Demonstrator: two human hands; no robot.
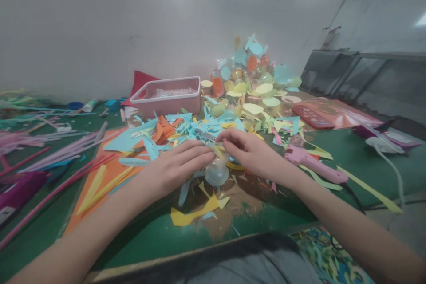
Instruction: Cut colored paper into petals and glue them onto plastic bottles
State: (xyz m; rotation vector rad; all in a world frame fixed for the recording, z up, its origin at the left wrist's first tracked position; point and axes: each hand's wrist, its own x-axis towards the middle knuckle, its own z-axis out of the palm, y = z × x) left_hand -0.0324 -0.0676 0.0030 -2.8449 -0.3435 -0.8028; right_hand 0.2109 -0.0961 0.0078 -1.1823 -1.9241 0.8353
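Observation:
A small clear plastic cup with a rounded end sits between my hands above the table, with something yellow showing through it. My left hand is closed, its fingers pressed together against the cup's left side. On the other side my right hand is curled in a pinch at the cup's upper edge. Its fingertips partly hide what lies between them. Blue paper scraps are heaped just beyond my fingers. A curved yellow paper scrap lies nearer to me.
A pink basket stands behind the scraps, beside a pile of clear cups with coloured paper discs. At right are a pink glue gun and a red phone-like object. Pink and purple sticks lie at left.

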